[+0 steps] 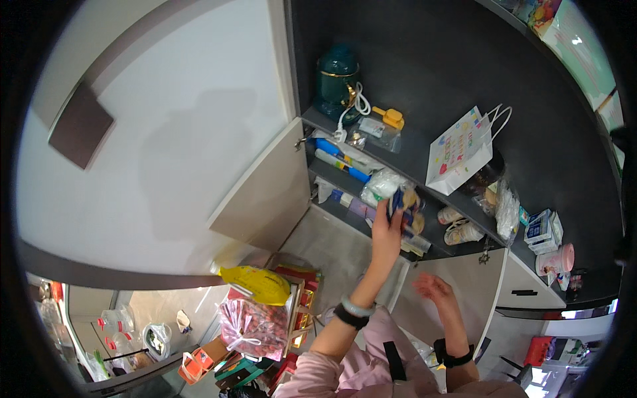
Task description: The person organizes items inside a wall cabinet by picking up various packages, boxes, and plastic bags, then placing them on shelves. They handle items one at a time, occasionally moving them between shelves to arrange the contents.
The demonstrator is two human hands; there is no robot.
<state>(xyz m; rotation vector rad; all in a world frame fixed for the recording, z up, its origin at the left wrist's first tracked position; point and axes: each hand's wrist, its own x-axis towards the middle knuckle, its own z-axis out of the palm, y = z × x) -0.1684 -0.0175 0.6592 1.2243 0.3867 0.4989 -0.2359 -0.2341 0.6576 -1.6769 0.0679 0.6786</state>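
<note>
My left hand (387, 233) reaches into the open cabinet, its fingers around a dark blue and tan package (409, 201) that is blurred. Just beside that package lies a white plastic bag (382, 185) on the upper shelf. Below, a lilac box (356, 205) rests on the lower shelf. My right hand (434, 287) is in the air before the right cabinet door (453, 298), fingers slightly apart and nothing in it. To the right inside the cabinet are two printed cans (462, 233), one lying tilted.
Both cabinet doors, including the left door (268, 194), stand swung out. The dark countertop (398, 64) bears a green appliance (338, 82), a yellow-handled item (390, 118) and a white paper bag (460, 154). Boxes and a yellow bag (256, 284) crowd the floor at lower left.
</note>
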